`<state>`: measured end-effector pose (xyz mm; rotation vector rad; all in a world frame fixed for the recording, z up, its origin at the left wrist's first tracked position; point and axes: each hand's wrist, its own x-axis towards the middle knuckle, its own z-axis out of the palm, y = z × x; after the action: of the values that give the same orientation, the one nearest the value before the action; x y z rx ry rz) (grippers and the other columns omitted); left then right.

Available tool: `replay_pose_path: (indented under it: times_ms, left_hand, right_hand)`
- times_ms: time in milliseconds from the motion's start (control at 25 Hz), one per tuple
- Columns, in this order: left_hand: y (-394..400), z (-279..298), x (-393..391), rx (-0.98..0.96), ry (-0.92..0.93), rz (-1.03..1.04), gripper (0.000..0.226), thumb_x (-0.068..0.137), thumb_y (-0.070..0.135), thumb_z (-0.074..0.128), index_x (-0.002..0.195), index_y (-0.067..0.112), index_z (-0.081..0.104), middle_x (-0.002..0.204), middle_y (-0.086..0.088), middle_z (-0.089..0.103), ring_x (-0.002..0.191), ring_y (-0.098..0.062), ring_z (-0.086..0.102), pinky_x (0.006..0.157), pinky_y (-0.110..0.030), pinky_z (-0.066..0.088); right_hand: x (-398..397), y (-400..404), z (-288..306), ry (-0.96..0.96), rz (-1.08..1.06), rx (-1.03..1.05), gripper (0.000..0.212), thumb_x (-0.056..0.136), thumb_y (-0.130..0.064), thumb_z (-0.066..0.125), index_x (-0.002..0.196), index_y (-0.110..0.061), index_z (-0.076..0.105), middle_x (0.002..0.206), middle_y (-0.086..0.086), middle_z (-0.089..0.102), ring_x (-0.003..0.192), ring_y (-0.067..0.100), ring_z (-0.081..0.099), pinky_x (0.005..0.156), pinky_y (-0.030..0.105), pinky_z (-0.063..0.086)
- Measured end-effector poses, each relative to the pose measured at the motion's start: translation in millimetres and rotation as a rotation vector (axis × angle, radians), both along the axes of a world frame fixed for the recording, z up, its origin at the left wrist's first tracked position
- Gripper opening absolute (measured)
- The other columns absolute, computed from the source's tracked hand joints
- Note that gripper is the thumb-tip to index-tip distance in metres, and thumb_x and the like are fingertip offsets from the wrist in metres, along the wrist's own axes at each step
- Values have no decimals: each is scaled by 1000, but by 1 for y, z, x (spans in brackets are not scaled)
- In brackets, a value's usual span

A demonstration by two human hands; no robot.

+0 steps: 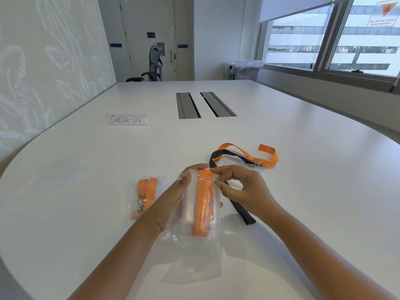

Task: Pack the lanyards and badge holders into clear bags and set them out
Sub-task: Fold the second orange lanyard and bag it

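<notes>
My left hand (171, 202) holds a clear bag (192, 215) from behind, lifted off the white table (303, 191). Inside it lies a folded orange lanyard (202, 204) with a badge holder. My right hand (240, 187) pinches the bag's top edge by the lanyard's upper end. To the left, a packed clear bag (146, 195) with an orange lanyard lies flat. Behind my right hand a loose orange lanyard (255, 155), a black lanyard (238, 208) and a clear badge holder (233, 164) lie together.
A paper sign reading CHECK-IN (126, 119) lies at the back left. Two grey cable hatches (205, 105) are set into the table's middle. Faint clear bags (54, 176) lie at the left. An office chair (151, 66) stands beyond the far edge.
</notes>
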<state>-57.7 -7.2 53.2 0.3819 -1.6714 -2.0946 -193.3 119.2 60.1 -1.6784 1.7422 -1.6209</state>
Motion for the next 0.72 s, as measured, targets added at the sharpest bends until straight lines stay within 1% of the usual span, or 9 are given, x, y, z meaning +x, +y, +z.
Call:
replay_pose_path:
  times_ms: [40,120,240,280,360,400,480,600,720]
  left_hand:
    - [3,-2,4,-10,34,-38,50,83,54,49,121,21,52,119,-16,58,95,-21,66,79,-39,56]
    - [7,-5,14,-74,54,-126,57,66,64,65,107,25,59,103,-5,65,93,-19,64,78,-35,55]
    - [10,-3,14,-86,46,-85,62,55,61,76,102,24,60,94,2,67,89,-13,65,75,-30,56]
    - [9,-2,13,-90,33,-68,59,56,57,78,102,25,60,94,2,67,89,-14,64,77,-32,54]
    - [10,-4,11,-128,12,11,39,67,45,75,99,29,60,91,4,68,89,-15,64,77,-35,53]
    - [10,-5,10,-149,2,59,31,73,40,72,100,32,58,88,7,69,85,-13,65,74,-34,55]
    - [7,-5,10,-166,-12,176,32,76,35,65,106,33,53,79,10,69,69,-8,65,59,-25,53]
    - [1,-5,7,-104,-108,371,21,80,35,59,96,22,60,84,3,68,60,-14,63,54,-25,51]
    - [0,-7,7,-93,-112,351,25,83,30,57,91,9,67,89,-7,70,68,-22,66,60,-28,55]
  right_hand:
    - [0,0,-1,-3,-16,-7,11,80,-8,69,80,-18,69,97,-11,71,91,4,64,82,14,48]
    - [0,0,-2,0,-53,-15,7,80,-9,68,84,-15,70,88,-12,71,82,4,64,77,14,50]
    - [0,-1,-1,22,-113,-27,8,82,-12,68,82,-20,68,81,-11,68,75,5,59,71,14,48]
    - [0,-1,-1,46,-134,-30,10,82,-13,68,81,-23,66,80,-11,67,75,5,57,69,14,46]
    - [0,0,-1,107,-157,-39,15,84,-16,66,79,-29,62,79,-13,64,75,6,54,65,11,42]
    - [-1,0,-1,137,-157,-45,17,85,-16,64,80,-32,60,80,-14,63,75,6,54,65,11,41]
    - [-1,0,1,193,-150,-52,24,87,-17,62,82,-39,56,81,-16,62,76,5,53,65,11,39]
    - [-2,0,2,232,-165,-56,24,89,-17,59,84,-40,54,81,-23,58,77,1,52,65,10,39]
    - [-3,1,3,222,-159,-45,25,89,-17,60,83,-41,54,80,-25,57,78,0,52,64,12,40]
